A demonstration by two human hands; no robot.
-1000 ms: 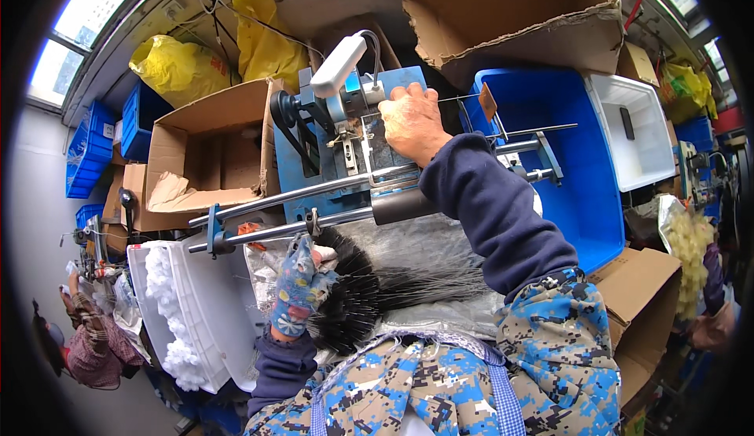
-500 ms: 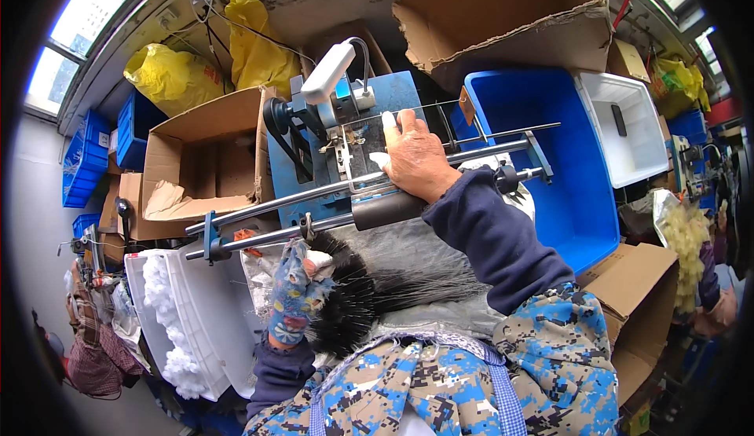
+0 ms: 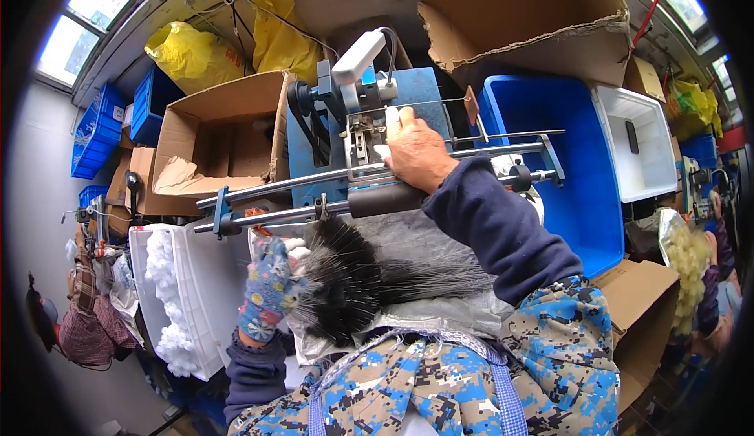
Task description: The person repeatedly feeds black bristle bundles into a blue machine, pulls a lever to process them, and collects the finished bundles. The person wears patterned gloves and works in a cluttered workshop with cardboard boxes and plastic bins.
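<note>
Two hands are at work, well apart from each other. Our right hand (image 3: 415, 152) lies flat, fingers stretched out and together, on the small metal fixture (image 3: 363, 141) of the blue machine (image 3: 408, 94), its fingertips just under the white lever (image 3: 360, 56). A second ago that hand sat higher on the machine, up near the lever and closed around something there; half a second ago it had come down with the fingers spread, and now it rests lower, its heel touching the upper steel rail (image 3: 345, 175). Our left hand (image 3: 269, 288), in a flowered glove, is clamped on a bundle of black bristles (image 3: 353, 275), as it was in both earlier views; it has hardly moved.

We see the bundle lying below the rails, just under the right forearm, resting on a grey sheet (image 3: 424, 232) over our lap. Its long axis runs across us, from the gloved hand toward the right sleeve; the bristle ends beside the glove fan out upward and downward, while the far end narrows to thin strands pointing to the right.

Beyond the left hand stands an open cardboard box (image 3: 228, 133), and to its left a white tray (image 3: 208, 279) with white fluff. Past the right hand sits a blue bin (image 3: 581, 161).
</note>
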